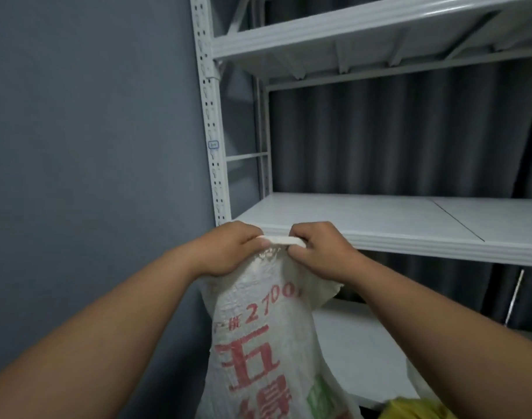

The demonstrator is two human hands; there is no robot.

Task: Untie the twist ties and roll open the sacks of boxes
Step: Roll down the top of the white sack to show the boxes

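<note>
Left hand [228, 247] and right hand [322, 247] each grip the sack [258, 343] rim, held upright before the shelf [379, 219]; roll evenly outward, both sides together, keeping the rim taut.

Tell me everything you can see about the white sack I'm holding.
The sack looks like white woven plastic, printed with red characters, the number 2700 and a green patch. It hangs upright before the white shelf. Its top edge is rolled into a tight band, gripped by the left hand and right hand. No tie shows; its contents are hidden.
</note>
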